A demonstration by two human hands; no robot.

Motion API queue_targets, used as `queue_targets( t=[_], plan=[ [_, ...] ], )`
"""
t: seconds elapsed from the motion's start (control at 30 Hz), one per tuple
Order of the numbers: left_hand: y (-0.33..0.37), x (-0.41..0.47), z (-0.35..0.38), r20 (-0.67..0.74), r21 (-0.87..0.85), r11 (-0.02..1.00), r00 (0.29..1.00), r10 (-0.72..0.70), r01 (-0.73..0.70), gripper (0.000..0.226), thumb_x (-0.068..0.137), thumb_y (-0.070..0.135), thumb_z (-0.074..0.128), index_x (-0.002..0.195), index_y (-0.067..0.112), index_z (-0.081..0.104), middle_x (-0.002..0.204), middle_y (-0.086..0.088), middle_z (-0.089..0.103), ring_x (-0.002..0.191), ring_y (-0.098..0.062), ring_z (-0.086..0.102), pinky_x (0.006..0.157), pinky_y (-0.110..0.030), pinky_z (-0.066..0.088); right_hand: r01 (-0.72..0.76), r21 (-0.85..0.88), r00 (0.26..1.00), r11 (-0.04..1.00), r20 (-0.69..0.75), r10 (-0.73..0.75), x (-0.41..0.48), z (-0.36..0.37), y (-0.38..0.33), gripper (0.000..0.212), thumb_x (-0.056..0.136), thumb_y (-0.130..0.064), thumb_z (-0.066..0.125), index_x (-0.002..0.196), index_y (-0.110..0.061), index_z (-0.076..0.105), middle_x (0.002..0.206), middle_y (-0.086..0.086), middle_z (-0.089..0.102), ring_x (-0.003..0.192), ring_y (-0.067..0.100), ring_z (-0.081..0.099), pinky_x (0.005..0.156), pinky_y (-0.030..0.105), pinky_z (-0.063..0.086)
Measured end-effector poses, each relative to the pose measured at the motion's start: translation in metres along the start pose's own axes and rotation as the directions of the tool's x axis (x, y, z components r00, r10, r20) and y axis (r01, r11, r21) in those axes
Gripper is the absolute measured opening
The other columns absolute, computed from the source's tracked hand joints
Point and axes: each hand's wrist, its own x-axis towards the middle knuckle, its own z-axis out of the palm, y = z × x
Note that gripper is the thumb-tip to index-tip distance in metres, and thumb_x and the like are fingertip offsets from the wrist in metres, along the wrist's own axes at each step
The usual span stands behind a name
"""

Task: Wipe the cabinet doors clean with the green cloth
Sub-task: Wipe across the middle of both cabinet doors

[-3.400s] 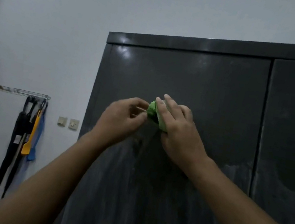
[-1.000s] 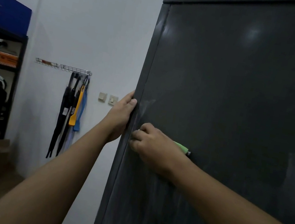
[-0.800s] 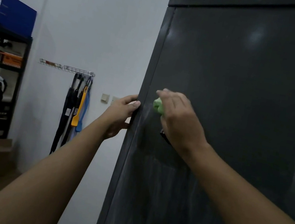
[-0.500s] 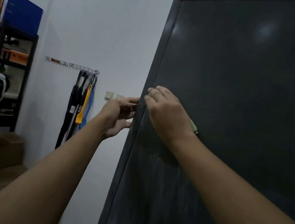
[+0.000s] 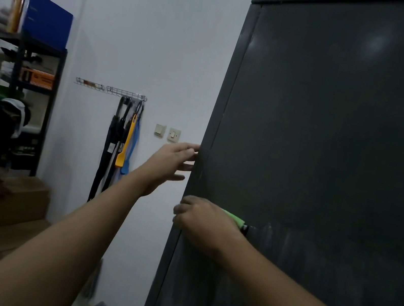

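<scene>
Right hand (image 5: 206, 224): gripped green cloth (image 5: 234, 218) against cabinet door (image 5: 330, 147).
Left hand (image 5: 173, 160): spread, at its edge.
Remaining: I judged lower streaks (image 5: 288, 238) unwiped.

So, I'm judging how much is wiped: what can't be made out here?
Head view:
cloth: mostly under the right hand; only a green edge shows.
door: right side and bottom cut off by the frame.
left hand: fingers blurred at the door's edge; contact unclear.
shelf items: too small and dim.
</scene>
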Motion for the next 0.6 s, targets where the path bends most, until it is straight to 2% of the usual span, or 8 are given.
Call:
queue_targets(
  t=[0.03, 0.1, 0.2, 0.27, 0.3, 0.4, 0.47, 0.6],
  plan=[
    [-0.002, -0.002, 0.001, 0.016, 0.013, 1.0, 1.0, 0.007, -0.007, 0.034, 0.107, 0.029, 0.04, 0.139, 0.028, 0.052, 0.133, 0.002, 0.061, 0.119, -0.019, 0.06, 0.099, -0.042, 0.051, -0.018, 0.029, 0.999, 0.999, -0.032, 0.019, -0.006, -0.006, 0.003, 0.031, 0.091, -0.01, 0.067, 0.122, -0.014, 0.069, 0.132, 0.004, 0.063, 0.124, 0.024, 0.053, 0.103, 0.041, 0.049],
    [-0.009, -0.006, 0.004, 0.049, 0.006, 1.0, 0.999, 0.014, -0.015, 0.034, 0.107, 0.025, 0.04, 0.138, 0.03, 0.052, 0.124, 0.002, 0.066, 0.113, -0.017, 0.064, 0.094, -0.042, 0.055, -0.08, 0.058, 0.975, 0.995, -0.201, 0.09, -0.016, -0.027, 0.019, 0.026, 0.091, -0.007, 0.063, 0.115, -0.011, 0.072, 0.121, 0.007, 0.068, 0.111, 0.026, 0.057, 0.095, 0.043, 0.052],
    [-0.025, -0.01, 0.013, 0.03, 0.024, 0.999, 0.999, 0.032, -0.033, 0.03, 0.107, 0.024, 0.042, 0.13, 0.028, 0.06, 0.115, 0.001, 0.068, 0.11, -0.018, 0.065, 0.089, -0.037, 0.058, -0.262, 0.057, 0.828, 0.963, -0.5, 0.255, -0.018, -0.06, 0.059, 0.031, 0.084, 0.002, 0.065, 0.112, -0.005, 0.073, 0.113, 0.011, 0.07, 0.105, 0.03, 0.061, 0.093, 0.043, 0.055],
    [-0.032, -0.011, 0.017, 0.008, 0.028, 0.999, 0.999, 0.036, -0.036, 0.028, 0.107, 0.027, 0.042, 0.125, 0.027, 0.064, 0.114, 0.003, 0.068, 0.111, -0.017, 0.063, 0.09, -0.035, 0.057, -0.339, 0.058, 0.76, 0.939, -0.572, 0.309, -0.011, -0.075, 0.078, 0.034, 0.082, 0.005, 0.067, 0.115, -0.003, 0.072, 0.115, 0.012, 0.07, 0.109, 0.032, 0.061, 0.094, 0.043, 0.055],
    [-0.035, -0.01, 0.017, 0.01, 0.009, 0.999, 0.999, 0.032, -0.032, 0.028, 0.106, 0.028, 0.043, 0.124, 0.028, 0.064, 0.114, 0.004, 0.069, 0.112, -0.015, 0.063, 0.091, -0.035, 0.057, -0.351, 0.041, 0.756, 0.935, -0.576, 0.309, -0.006, -0.078, 0.081, 0.034, 0.082, 0.005, 0.068, 0.115, -0.004, 0.072, 0.115, 0.012, 0.07, 0.109, 0.032, 0.06, 0.093, 0.044, 0.055],
    [-0.04, -0.011, 0.014, 0.041, -0.071, 0.997, 0.999, 0.004, -0.001, 0.029, 0.106, 0.026, 0.043, 0.127, 0.031, 0.063, 0.118, 0.006, 0.069, 0.113, -0.011, 0.063, 0.091, -0.033, 0.056, -0.299, -0.045, 0.813, 0.953, -0.535, 0.23, 0.006, -0.068, 0.075, 0.03, 0.081, 0.002, 0.068, 0.111, -0.005, 0.073, 0.114, 0.011, 0.07, 0.109, 0.031, 0.061, 0.094, 0.044, 0.054],
    [-0.042, -0.012, 0.013, 0.046, -0.091, 0.996, 0.999, -0.023, 0.027, 0.031, 0.106, 0.023, 0.044, 0.133, 0.026, 0.06, 0.12, 0.004, 0.069, 0.114, -0.012, 0.063, 0.087, -0.03, 0.058, -0.235, -0.026, 0.855, 0.972, -0.48, 0.195, 0.01, -0.056, 0.062, 0.027, 0.085, -0.004, 0.066, 0.112, -0.007, 0.073, 0.115, 0.01, 0.07, 0.112, 0.029, 0.061, 0.097, 0.043, 0.053],
    [-0.043, -0.014, 0.01, 0.014, -0.069, 0.997, 0.999, -0.04, 0.041, 0.027, 0.103, 0.012, 0.049, 0.124, 0.021, 0.065, 0.111, 0.001, 0.072, 0.106, -0.014, 0.068, 0.081, -0.03, 0.06, -0.101, 0.041, 0.937, 0.994, -0.331, 0.109, 0.01, -0.032, 0.037, 0.024, 0.091, -0.011, 0.063, 0.113, -0.014, 0.073, 0.116, 0.002, 0.069, 0.112, 0.021, 0.059, 0.098, 0.039, 0.05]
  ],
)
